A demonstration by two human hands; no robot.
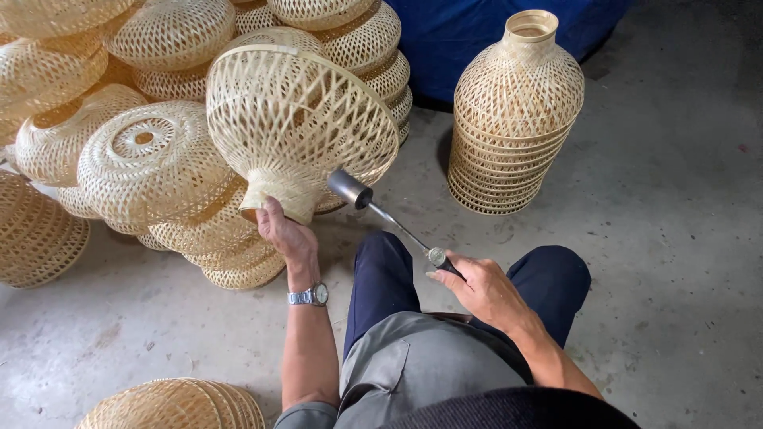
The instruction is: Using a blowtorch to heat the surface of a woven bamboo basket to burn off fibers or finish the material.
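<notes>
Fingers (274, 218) of the left hand (288, 237) wrapped round the narrow neck of a woven bamboo lampshade (298, 119), gripping it up off the concrete floor (675, 238). Right hand (481, 290) closed tight on the handle of a gas torch (381, 214), metal nozzle nosing in just beside the shade's lower wall. Looks like the singeing step, stray fibres being burned off the weave. Next move, by judgement, calls for a slow turn of the neck, bringing fresh weave to the nozzle without lingering. Shade tilted, long axis leaning from neck at lower left to wide open mouth at upper right. Torch angled up-left, pointing at the shade. Behind, a pile of finished shades (151, 159); off right, a tall nested stack (515, 119).
</notes>
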